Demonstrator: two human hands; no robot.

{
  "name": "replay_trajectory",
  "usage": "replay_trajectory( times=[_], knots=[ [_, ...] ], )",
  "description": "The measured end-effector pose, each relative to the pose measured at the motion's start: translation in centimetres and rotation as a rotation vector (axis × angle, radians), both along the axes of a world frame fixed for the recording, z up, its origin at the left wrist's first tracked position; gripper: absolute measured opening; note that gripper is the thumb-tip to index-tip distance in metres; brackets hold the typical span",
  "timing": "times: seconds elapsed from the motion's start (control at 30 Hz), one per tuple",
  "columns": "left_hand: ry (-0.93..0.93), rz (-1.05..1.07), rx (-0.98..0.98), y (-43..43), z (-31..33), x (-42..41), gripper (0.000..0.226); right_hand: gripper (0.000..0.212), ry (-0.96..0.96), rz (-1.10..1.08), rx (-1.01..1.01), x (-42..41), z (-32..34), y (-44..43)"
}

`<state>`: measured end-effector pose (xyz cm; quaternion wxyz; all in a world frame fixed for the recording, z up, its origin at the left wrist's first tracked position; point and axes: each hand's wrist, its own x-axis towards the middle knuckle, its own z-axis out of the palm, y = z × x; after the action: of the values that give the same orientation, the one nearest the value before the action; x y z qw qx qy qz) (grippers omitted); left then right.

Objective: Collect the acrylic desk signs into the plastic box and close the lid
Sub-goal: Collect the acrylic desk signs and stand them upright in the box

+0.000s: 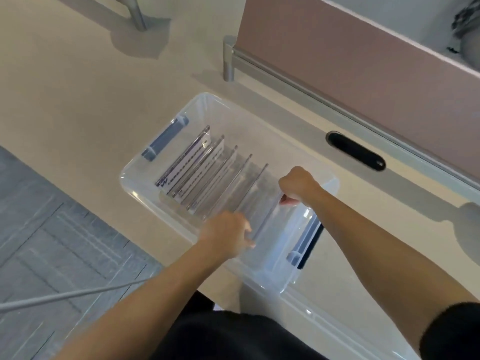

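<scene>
A clear plastic box [135, 178] with blue-grey handle clips sits on the beige desk near its front edge. Several acrylic desk signs [197, 162] stand upright in a row inside it, some with printed cards. The nearest sign [267, 216] is held at both ends: my left hand [228, 236] pinches its near end and my right hand [298, 183] grips its far end, both inside the box. The clear lid [337, 315] lies on the desk at the lower right, under my right forearm.
A pink partition panel [350, 61] with a metal rail and post runs along the desk's back right. A black cable slot [355, 154] lies behind the box. Grey carpet floor [52, 242] lies left of the desk edge, crossed by a grey cable.
</scene>
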<state>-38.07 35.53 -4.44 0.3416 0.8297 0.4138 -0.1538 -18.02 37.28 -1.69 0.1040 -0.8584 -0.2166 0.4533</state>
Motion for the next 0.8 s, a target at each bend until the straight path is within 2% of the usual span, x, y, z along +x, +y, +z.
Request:
replay_trajectory(
  times=[0.1, 0.2, 0.33, 0.43, 0.47, 0.53, 0.57, 0.6, 0.7, 0.8],
  knots=[
    [-0.019, 0.021, 0.034, 0.4, 0.1, 0.1, 0.043, 0.032, 0.053, -0.033, -0.005, 0.0, -0.7, 0.4],
    [-0.128, 0.072, 0.121, 2.3, 1.6, -1.5, 0.032, 0.025, 0.147, -0.069, -0.008, 0.0, -1.4, 0.6],
    [-0.250, 0.116, 0.374, 6.0, 2.7, -6.0, 0.026, 0.007, 0.296, -0.218, -0.024, 0.2, -1.0, 0.4],
    [-0.272, 0.153, 0.542, 8.0, 1.7, -8.6, 0.034, 0.032, 0.360, -0.286, -0.003, -0.4, -0.9, -0.5],
    [-0.275, 0.175, 0.557, 8.3, 1.4, -8.9, 0.036, 0.033, 0.362, -0.332, 0.001, -0.8, -0.9, -0.9],
    [-0.279, 0.213, 0.573, 8.3, 1.4, -9.0, 0.033, 0.018, 0.360, -0.395, -0.017, -2.6, -0.7, -1.7],
    [-0.273, 0.220, 0.581, 8.2, 1.4, -9.0, 0.030, 0.019, 0.369, -0.430, -0.030, -3.7, -0.8, -2.3],
    [-0.263, 0.224, 0.587, 8.0, 1.4, -8.9, 0.028, 0.026, 0.395, -0.502, -0.028, -4.7, -1.0, -2.7],
    [-0.247, 0.267, 0.571, 8.0, 1.5, -8.9, 0.029, 0.069, 0.469, -0.795, 0.066, -7.4, -2.8, -3.5],
    [-0.257, 0.268, 0.559, 8.2, 1.6, -8.8, 0.035, 0.089, 0.546, -0.908, 0.152, -8.2, -6.4, -3.7]
  ],
)
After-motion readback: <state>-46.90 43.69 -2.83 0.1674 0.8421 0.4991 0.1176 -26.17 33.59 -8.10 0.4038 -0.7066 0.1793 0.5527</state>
